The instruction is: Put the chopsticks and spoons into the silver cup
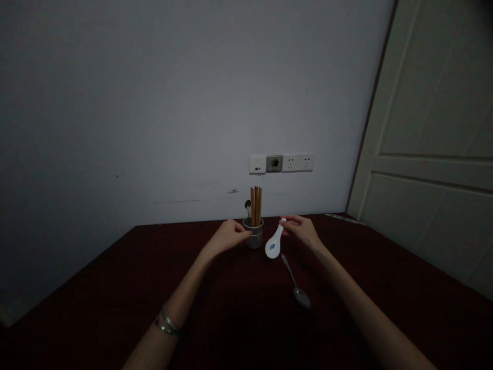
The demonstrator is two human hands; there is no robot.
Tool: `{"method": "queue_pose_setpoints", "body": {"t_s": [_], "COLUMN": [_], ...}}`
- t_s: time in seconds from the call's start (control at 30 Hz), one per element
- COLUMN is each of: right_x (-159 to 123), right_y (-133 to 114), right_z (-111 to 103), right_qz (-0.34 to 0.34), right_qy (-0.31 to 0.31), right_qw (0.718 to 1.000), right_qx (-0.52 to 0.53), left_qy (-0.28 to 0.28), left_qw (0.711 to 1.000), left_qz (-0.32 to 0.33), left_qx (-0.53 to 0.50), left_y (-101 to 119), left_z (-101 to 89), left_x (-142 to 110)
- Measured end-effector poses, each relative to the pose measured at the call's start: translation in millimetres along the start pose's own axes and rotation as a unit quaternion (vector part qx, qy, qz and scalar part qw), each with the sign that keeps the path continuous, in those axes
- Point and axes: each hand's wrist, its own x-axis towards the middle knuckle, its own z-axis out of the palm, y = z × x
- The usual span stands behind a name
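My right hand pinches the end of the handle of a white Chinese soup spoon. The spoon hangs bowl down, with a blue mark in its bowl. My left hand grips the left side of a silver metal cup, thumb across its front; its other fingers are partly hidden. Several wooden chopsticks stand upright in the cup, along with a small metal spoon whose bowl points up. Below the soup spoon, a larger metal spoon lies on the table, its bowl towards me.
The dark red table meets a grey wall at the back. Low on the wall, behind the cup, is a row of sockets. A pale panelled door is on the right. The light is dim.
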Motion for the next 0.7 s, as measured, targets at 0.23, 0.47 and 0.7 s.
{"method": "queue_pose_setpoints", "body": {"t_s": [0.23, 0.47, 0.7], "right_x": [0, 2, 1], "right_y": [1, 6, 6], "right_z": [1, 1, 1], "right_qz": [-0.01, -0.014, -0.019], "right_qy": [0.036, 0.039, 0.043], "right_qw": [0.999, 0.999, 0.999], "right_qx": [0.01, 0.02, 0.022], "left_qy": [-0.119, -0.083, -0.114], "left_qw": [0.992, 0.993, 0.985], "left_qz": [0.006, -0.024, -0.068], "left_qx": [-0.043, -0.08, -0.115], "left_y": [-7, -12, -8], "left_z": [39.3, 54.9, 56.4], "left_x": [3, 8, 9]}}
